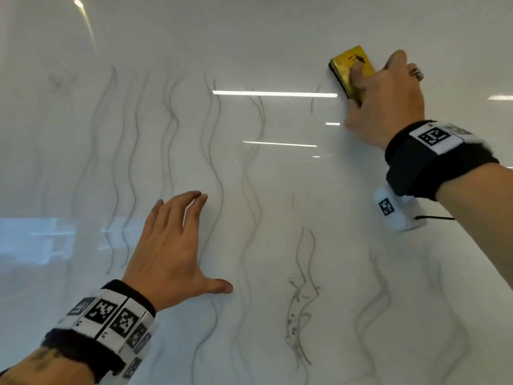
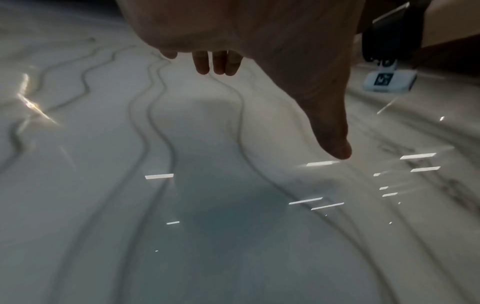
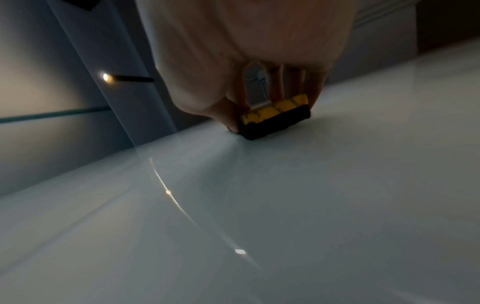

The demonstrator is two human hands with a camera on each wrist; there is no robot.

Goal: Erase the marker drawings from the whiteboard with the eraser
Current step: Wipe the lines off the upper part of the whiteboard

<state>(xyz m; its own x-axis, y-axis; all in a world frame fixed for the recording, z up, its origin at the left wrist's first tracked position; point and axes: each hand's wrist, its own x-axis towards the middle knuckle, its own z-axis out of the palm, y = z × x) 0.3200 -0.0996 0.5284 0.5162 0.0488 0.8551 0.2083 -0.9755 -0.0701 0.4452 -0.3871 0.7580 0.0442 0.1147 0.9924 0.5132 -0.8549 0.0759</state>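
Observation:
A glossy whiteboard (image 1: 277,176) fills the head view, covered with faint grey wavy marker lines (image 1: 216,151). My right hand (image 1: 383,98) grips a yellow eraser (image 1: 351,66) with a black felt base at the upper right, felt flat against the board. In the right wrist view the eraser (image 3: 278,117) sits pinched between thumb and fingers on the whiteboard (image 3: 311,205). My left hand (image 1: 172,245) lies flat on the board at lower centre, fingers straight and thumb spread. In the left wrist view the left hand (image 2: 272,61) hovers over wavy marker lines (image 2: 155,123).
Smudged marker squiggles (image 1: 299,301) sit at lower centre right, and fainter lines (image 1: 372,301) run further right. Ceiling lights reflect as bright bars (image 1: 274,93) across the board. A wall and dark edge (image 3: 78,102) border the board in the right wrist view.

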